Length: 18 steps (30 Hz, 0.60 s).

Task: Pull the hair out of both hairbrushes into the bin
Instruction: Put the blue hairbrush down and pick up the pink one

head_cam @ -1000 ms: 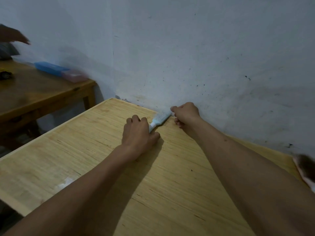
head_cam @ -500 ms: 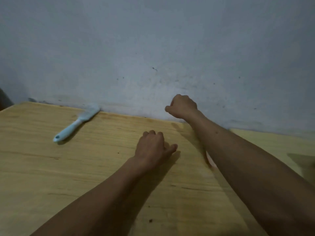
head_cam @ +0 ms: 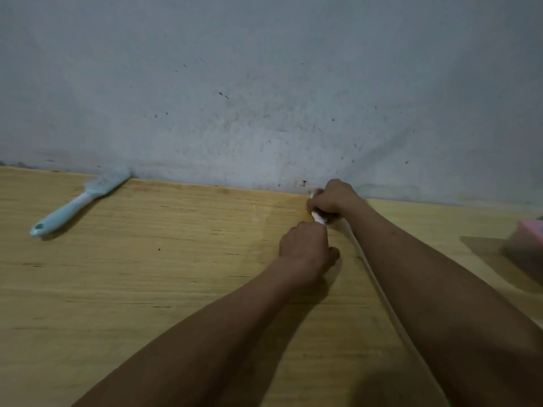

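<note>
A light blue hairbrush [head_cam: 77,203] lies on the wooden table [head_cam: 176,289] at the far left, with its head against the wall and nobody touching it. Near the wall at centre right, both my hands close on a second, white hairbrush [head_cam: 319,218], of which only a short white piece shows between them. My left hand [head_cam: 305,251] wraps the near end. My right hand [head_cam: 332,198] covers the far end, so the bristles and any hair are hidden. No bin is clearly in view.
A grey, speckled wall runs along the table's far edge. A pale seam [head_cam: 382,292] runs from my hands toward me, under my right forearm. A blurred pink object [head_cam: 527,240] sits at the right edge of the view.
The blue brush was let go and now lies off to the left. The view swung right, and both hands came together and closed on the white brush by the wall.
</note>
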Motion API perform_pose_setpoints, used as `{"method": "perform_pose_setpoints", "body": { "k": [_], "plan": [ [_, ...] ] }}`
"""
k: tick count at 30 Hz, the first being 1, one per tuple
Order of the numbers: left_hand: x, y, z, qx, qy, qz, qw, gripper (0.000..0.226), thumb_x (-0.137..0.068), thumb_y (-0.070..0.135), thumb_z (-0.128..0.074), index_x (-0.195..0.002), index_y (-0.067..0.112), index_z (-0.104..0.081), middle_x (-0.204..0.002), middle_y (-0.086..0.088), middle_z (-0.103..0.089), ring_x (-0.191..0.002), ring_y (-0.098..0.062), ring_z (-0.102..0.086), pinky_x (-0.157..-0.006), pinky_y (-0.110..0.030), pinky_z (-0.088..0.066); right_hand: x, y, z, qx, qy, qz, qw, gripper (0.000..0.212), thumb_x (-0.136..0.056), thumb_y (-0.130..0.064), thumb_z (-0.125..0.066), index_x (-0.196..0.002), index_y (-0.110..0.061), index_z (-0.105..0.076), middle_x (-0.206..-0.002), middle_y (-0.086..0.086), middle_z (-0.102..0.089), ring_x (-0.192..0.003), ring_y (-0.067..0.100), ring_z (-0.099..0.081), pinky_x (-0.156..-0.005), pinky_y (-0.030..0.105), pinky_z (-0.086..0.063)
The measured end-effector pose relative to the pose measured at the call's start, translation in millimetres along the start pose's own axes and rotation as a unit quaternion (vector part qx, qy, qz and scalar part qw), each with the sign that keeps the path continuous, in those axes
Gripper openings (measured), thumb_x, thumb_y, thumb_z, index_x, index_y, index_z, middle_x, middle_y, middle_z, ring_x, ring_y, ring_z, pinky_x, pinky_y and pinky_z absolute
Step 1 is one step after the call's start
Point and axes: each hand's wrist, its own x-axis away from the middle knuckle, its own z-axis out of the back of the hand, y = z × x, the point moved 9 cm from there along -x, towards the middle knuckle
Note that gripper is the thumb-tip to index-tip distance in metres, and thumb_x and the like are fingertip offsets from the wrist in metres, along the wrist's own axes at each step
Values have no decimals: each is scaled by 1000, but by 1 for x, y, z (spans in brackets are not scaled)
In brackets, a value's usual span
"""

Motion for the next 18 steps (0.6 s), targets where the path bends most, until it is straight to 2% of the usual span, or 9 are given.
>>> {"method": "perform_pose_setpoints", "body": {
  "k": [3, 5, 6, 8, 9, 11, 13, 15, 18],
  "plan": [
    [8, -11, 17, 43, -10, 20, 999, 87, -94, 34, -64, -160, 13, -13, -106, -13, -59, -96, -31, -61, -75, -41, -53, 5, -11, 6, -66, 3, -3, 998, 23, -78, -16, -81, -69, -6, -62, -72, 13, -67, -59, 21, -64, -54, 31, -56],
    [18, -26, 32, 126, -19, 65, 990, 72, -95, 27, -65, -153, 9, -27, -121, -17, -58, -100, -31, -62, -75, -39, -53, 12, -28, 7, -117, -31, 0, 993, 20, -81, -13, -80, -74, -2, -65, -77, 17, -69, -62, 24, -67, -58, 33, -60],
    [23, -34, 38, 170, -24, 89, 981, 68, -94, 24, -65, -151, 9, -29, -124, -17, -57, -97, -28, -62, -70, -36, -52, 18, -40, 5, -128, -54, 6, 990, 20, -83, -13, -79, -76, -1, -66, -77, 17, -69, -64, 25, -67, -60, 33, -60],
    [32, -55, 50, 227, -20, 128, 965, 62, -93, 23, -62, -145, 5, -33, -107, -14, -62, -77, -21, -62, -54, -31, -46, 31, -68, 0, -133, -96, 24, 986, 18, -85, -15, -80, -83, -1, -69, -82, 16, -72, -68, 25, -70, -63, 33, -62],
    [37, -67, 55, 248, -14, 144, 958, 56, -93, 23, -60, -140, 2, -38, -97, -14, -65, -72, -21, -63, -53, -31, -47, 39, -83, -4, -131, -113, 34, 984, 19, -86, -17, -80, -87, -1, -70, -86, 16, -73, -72, 26, -72, -66, 34, -64],
    [50, -88, 68, 296, 9, 166, 941, 41, -94, 21, -55, -126, -3, -49, -96, -20, -70, -81, -32, -70, -68, -39, -59, 54, -113, -15, -125, -138, 57, 981, 22, -86, -19, -82, -93, -1, -70, -94, 17, -75, -78, 26, -73, -70, 35, -65],
    [65, -109, 81, 333, 27, 176, 926, 23, -98, 14, -49, -110, -4, -54, -94, -23, -66, -79, -38, -68, -79, -47, -59, 72, -143, -26, -121, -161, 84, 976, 27, -87, -24, -82, -96, -2, -69, -97, 15, -74, -78, 24, -72, -70, 33, -64],
    [83, -133, 92, 368, 44, 197, 908, 23, -100, 12, -44, -119, -1, -48, -92, -19, -60, -73, -34, -66, -81, -49, -60, 90, -171, -38, -131, -200, 112, 965, 34, -90, -32, -80, -100, -3, -68, -100, 11, -72, -82, 21, -72, -75, 32, -64],
    [123, -176, 111, 398, 91, 243, 880, 37, -101, 16, -41, -134, -1, -41, -92, -17, -58, -67, -28, -62, -68, -40, -56, 110, -207, -58, -175, -273, 135, 936, 51, -90, -45, -77, -123, -7, -67, -120, 13, -71, -103, 23, -74, -81, 34, -63]
  ]
}}
